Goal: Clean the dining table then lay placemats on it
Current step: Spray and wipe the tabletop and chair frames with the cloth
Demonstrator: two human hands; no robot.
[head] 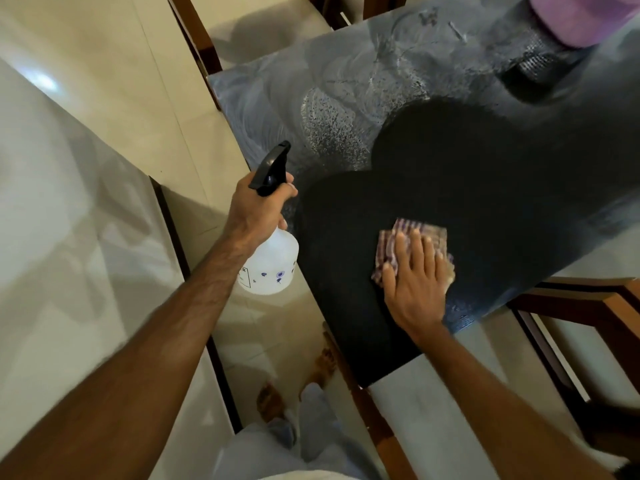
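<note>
My right hand (417, 278) lay flat, fingers straight, pressing the checked cloth (412, 247) onto the dark table (450, 174). My left hand (258, 209) gripped the spray bottle (272, 261) by its neck.

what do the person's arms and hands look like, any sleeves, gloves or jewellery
Both forearms are bare right up to the frame edge, with no sleeves in view. The left hand and the right hand wear no gloves, and no rings, watch or bracelet show. Fine hair shows on the left forearm.
</note>
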